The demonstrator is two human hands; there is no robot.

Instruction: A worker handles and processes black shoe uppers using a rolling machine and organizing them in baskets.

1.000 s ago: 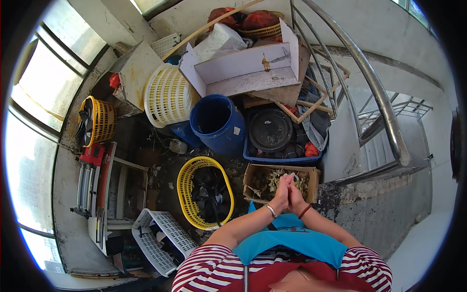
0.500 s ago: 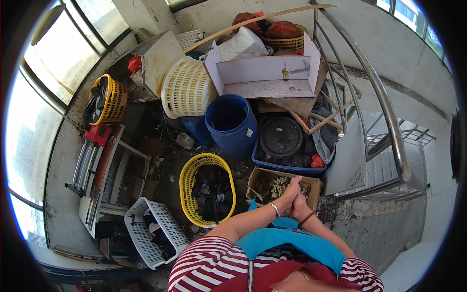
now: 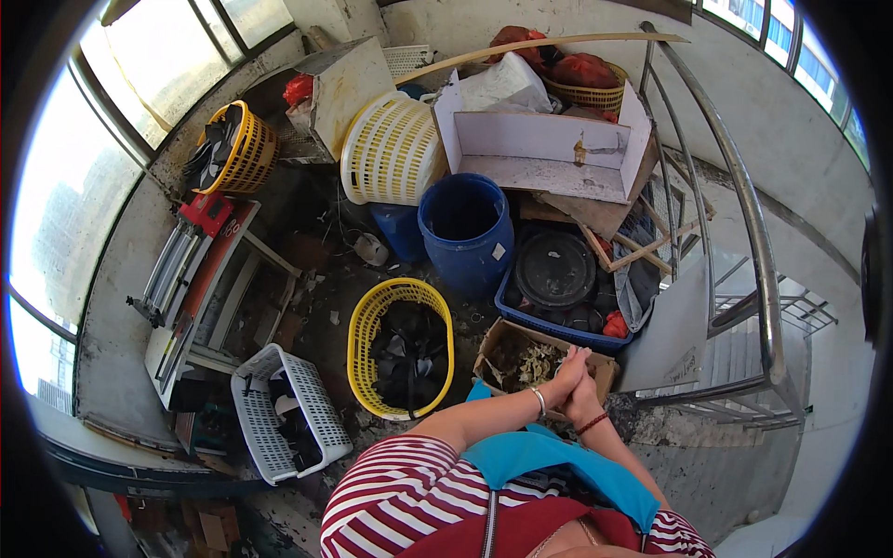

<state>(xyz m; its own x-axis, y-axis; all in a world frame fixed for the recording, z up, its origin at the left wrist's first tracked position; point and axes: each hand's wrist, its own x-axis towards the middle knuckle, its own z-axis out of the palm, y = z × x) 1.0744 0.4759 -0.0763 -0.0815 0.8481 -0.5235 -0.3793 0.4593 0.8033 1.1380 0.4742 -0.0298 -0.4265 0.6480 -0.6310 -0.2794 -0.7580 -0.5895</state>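
Observation:
My left hand (image 3: 564, 376) and my right hand (image 3: 584, 392) are pressed together, palm to palm, with their fingers closed against each other. Whatever may lie between them is hidden. A silver bangle (image 3: 539, 401) circles the left wrist, and a dark red bracelet (image 3: 591, 423) the right. Beneath the hands stands an open cardboard box (image 3: 490, 345) holding pale, dry-looking scraps (image 3: 539, 363). Both forearms partly cover the box. Left of it, a yellow oval plastic basket (image 3: 356, 358) contains a heap of dark pieces (image 3: 407, 358).
A white basket (image 3: 244, 423) leans at left. Beyond the box are a blue bin (image 3: 605, 341) with a black round lid (image 3: 555, 268) and a blue barrel (image 3: 465, 251). A red-and-grey tile cutter (image 3: 191, 246) rests left. A metal railing (image 3: 744, 205) borders stairs at right.
My view has turned a little left, so the surroundings sit farther right in the picture. Both hands remain pressed together over the cardboard box, slightly lower and more to the right.

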